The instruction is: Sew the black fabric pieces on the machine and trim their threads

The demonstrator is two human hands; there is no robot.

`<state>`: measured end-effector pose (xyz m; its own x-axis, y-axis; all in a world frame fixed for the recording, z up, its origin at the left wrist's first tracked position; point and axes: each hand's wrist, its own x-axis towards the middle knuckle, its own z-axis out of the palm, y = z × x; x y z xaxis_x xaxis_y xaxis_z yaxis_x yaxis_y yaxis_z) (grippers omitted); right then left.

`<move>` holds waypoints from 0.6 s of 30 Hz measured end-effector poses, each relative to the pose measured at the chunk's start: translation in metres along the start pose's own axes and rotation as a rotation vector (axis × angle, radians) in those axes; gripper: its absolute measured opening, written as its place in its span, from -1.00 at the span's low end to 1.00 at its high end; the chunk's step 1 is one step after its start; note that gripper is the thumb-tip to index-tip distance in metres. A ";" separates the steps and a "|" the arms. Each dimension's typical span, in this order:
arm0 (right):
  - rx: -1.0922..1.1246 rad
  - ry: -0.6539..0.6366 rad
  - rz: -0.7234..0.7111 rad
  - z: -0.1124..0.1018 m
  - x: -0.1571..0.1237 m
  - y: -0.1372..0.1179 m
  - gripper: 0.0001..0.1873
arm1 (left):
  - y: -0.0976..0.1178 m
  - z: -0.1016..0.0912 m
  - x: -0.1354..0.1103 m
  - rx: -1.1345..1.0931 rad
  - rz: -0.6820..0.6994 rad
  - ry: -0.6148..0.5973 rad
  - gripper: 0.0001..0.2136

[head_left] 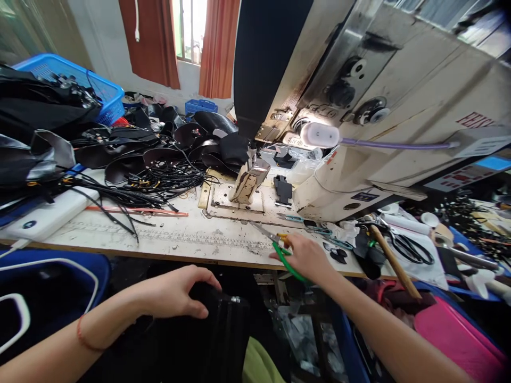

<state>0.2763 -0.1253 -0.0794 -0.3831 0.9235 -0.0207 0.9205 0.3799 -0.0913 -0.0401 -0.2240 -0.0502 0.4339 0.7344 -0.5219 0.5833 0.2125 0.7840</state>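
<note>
My left hand is closed on the top of a black piece of material in front of my lap, thumb on the near side and fingers over it. What the piece is, I cannot make out. At the table's front edge my right hand grips scissors with green handles. Their blades point left over the white tabletop, near a printed ruler scale. Behind them rises the post of a sewing machine, whose head hangs above with a small white lamp.
Black straps and cords are heaped at the left, behind a white power bank-like box. A blue basket stands beyond. To the right lie thread snips, a wooden-handled tool and black-handled scissors. A pink bag is lower right.
</note>
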 end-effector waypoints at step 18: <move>0.914 0.043 -0.587 0.022 -0.044 -0.136 -0.88 | -0.050 0.017 -0.059 -0.296 -0.158 0.654 -0.50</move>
<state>0.1665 -0.2188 -0.0881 -0.7252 0.6189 0.3016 0.1826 0.5953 -0.7825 -0.0830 -0.2890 -0.0648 -0.1925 0.8954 -0.4015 0.3552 0.4450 0.8221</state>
